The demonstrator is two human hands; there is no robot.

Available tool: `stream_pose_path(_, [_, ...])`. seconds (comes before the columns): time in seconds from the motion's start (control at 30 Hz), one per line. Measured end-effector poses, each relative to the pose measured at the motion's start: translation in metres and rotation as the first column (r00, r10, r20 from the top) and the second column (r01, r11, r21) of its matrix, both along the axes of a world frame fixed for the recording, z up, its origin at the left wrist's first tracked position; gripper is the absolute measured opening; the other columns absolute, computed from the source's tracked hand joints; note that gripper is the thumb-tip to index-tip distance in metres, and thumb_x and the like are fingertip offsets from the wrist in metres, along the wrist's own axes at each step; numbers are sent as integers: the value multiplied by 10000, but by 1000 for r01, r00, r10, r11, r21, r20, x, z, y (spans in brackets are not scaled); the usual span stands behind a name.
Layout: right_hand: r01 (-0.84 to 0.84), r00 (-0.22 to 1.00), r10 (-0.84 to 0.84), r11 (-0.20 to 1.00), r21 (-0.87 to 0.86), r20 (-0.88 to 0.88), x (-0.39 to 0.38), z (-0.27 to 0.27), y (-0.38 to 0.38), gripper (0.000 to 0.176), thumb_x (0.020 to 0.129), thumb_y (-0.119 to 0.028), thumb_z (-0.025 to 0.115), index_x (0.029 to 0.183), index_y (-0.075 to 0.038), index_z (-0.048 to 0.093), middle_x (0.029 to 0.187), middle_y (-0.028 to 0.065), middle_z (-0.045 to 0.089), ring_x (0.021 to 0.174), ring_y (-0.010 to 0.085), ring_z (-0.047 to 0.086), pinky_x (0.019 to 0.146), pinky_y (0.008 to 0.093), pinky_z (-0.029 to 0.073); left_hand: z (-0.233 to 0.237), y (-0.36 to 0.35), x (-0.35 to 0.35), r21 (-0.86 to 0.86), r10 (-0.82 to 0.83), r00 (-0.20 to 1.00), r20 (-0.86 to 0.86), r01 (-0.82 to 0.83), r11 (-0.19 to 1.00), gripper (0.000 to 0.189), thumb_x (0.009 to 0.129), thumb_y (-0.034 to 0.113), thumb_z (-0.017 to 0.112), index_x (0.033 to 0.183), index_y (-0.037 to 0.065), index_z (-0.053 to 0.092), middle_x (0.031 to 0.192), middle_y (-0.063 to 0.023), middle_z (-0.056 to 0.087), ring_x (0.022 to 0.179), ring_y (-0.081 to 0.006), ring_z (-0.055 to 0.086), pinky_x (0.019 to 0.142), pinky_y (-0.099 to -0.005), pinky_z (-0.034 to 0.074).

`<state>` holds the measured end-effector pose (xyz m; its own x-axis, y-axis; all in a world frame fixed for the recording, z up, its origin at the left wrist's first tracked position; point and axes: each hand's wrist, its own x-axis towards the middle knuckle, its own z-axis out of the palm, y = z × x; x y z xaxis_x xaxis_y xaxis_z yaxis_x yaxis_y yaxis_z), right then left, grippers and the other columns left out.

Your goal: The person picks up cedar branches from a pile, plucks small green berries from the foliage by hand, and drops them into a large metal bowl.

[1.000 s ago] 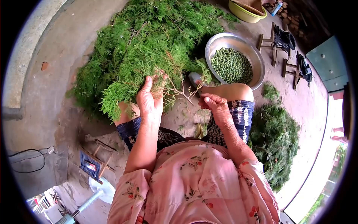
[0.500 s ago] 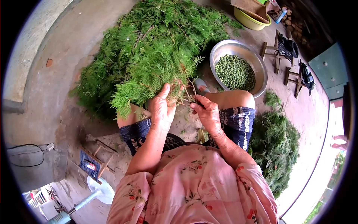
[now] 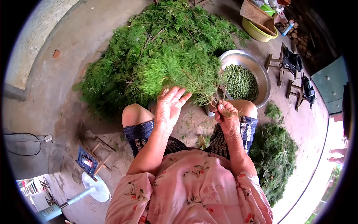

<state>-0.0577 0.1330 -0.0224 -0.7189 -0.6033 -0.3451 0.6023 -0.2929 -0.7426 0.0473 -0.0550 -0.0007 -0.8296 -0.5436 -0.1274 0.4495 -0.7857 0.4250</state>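
Observation:
My right hand [image 3: 226, 113] pinches the woody stem end of a leafy evergreen branch [image 3: 199, 76], whose feathery green sprays reach up and left over my lap. Fingers spread and palm turned up, my left hand [image 3: 170, 106] is just below the foliage and grips nothing. Beyond both hands lies a big heap of cut evergreen branches [image 3: 123, 63] on the floor. To the right of the held branch stands a wide metal basin [image 3: 265, 80] with many small round green cones [image 3: 240, 83] in it; the branch overlaps its left rim in this view.
A smaller pile of branches [image 3: 276, 160] lies by my right leg. Small folding stools [image 3: 285, 61] stand at the right, near a green cabinet [image 3: 330, 84]. A yellow tub [image 3: 257, 31] holds a woven basket at the back. At lower left are another stool [image 3: 89, 158] and a fan [image 3: 99, 188].
My left hand has let go of the foliage and opened. My right hand has moved right with the branch, which now swings toward the basin. The view has shifted slightly.

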Motion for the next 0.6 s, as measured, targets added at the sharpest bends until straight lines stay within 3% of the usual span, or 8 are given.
stream_pose_path(0.07, [30,999,-29,999,18,-46,-1,0,3,140,795,-79,627,926,-34,611,677,36,583,490,79,467,415,173,330,15,-5,1,203,17,999,41,-25,979,177,754,102,660,898,45,573,1037,-85,558,1126,-238,410,941,-521,359])
stream_pose_path(0.1, [32,994,-31,999,3,-109,-1,-3,4,132,797,-61,617,925,-29,614,678,42,585,489,80,465,415,177,330,24,-3,-1,236,71,968,240,-129,963,132,758,133,667,837,75,578,963,-77,569,965,-260,508,947,-527,347])
stream_pose_path(0.13, [31,985,-32,999,-12,-171,-1,-5,5,126,800,-42,606,924,-23,617,679,48,588,487,82,464,415,181,330,27,-4,-3,236,77,968,238,-135,962,132,758,133,667,837,75,578,963,-77,569,965,-260,508,947,-527,347])
stream_pose_path(0.23, [4,974,0,1000,16,-226,0,-5,8,126,803,-14,588,923,-12,628,672,47,589,488,83,466,422,181,343,29,-14,-6,-34,202,922,331,-202,979,293,776,104,649,1038,34,539,1047,-84,543,990,-237,510,931,-491,361])
stream_pose_path(0.33, [2,970,15,998,70,-244,2,-2,8,130,802,-11,588,923,-11,636,662,35,586,489,82,469,430,179,353,31,-20,-4,-38,221,928,301,-220,975,256,784,62,628,1027,39,549,1029,-72,557,954,-216,532,905,-456,386])
stream_pose_path(0.4, [-14,971,30,998,68,-238,0,-4,12,136,801,-12,590,930,-16,635,664,34,587,492,79,470,430,179,354,23,-26,-6,-93,266,934,237,-251,964,226,741,37,663,953,53,588,943,-35,589,859,-149,540,772,-360,429])
stream_pose_path(0.47, [21,977,-6,998,67,-214,0,4,9,131,790,0,594,916,0,630,654,37,579,492,83,470,425,182,356,30,-24,-6,-73,371,857,357,-371,926,261,721,2,663,962,74,589,952,-28,587,789,-148,551,689,-289,456])
stream_pose_path(0.6, [61,975,-59,998,3,-215,-18,19,26,73,795,-31,568,818,30,601,628,34,553,475,91,457,408,199,317,11,-49,0,-341,512,817,264,-418,842,229,765,13,618,990,50,598,902,-55,626,868,-176,576,788,-324,460])
